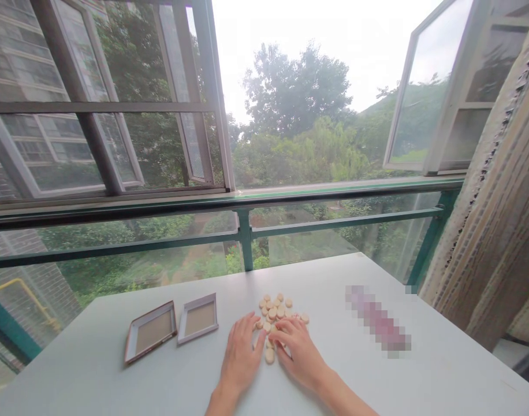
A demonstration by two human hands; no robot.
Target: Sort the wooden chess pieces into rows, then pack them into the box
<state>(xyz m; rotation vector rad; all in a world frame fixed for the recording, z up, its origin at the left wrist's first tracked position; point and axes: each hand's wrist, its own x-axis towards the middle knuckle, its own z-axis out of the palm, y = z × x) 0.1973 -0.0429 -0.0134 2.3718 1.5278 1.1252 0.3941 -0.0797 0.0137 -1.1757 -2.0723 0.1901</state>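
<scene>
A heap of several small round beige wooden discs (275,309) lies on the white table (95,364). My left hand (241,355) rests flat on the table at the heap's left edge, fingers stretched out. My right hand (299,349) lies over the near side of the heap with its fingers curled down on some discs; whether it grips any is hidden. Two shallow square box halves, one (152,330) and the other (198,318), lie open to the left of my hands.
A blurred pinkish oblong thing (377,320) lies on the table to the right. Behind the table runs a green metal railing (246,237) with glass panes, with open windows above and trees outside. A ribbed curtain (494,219) hangs at the right.
</scene>
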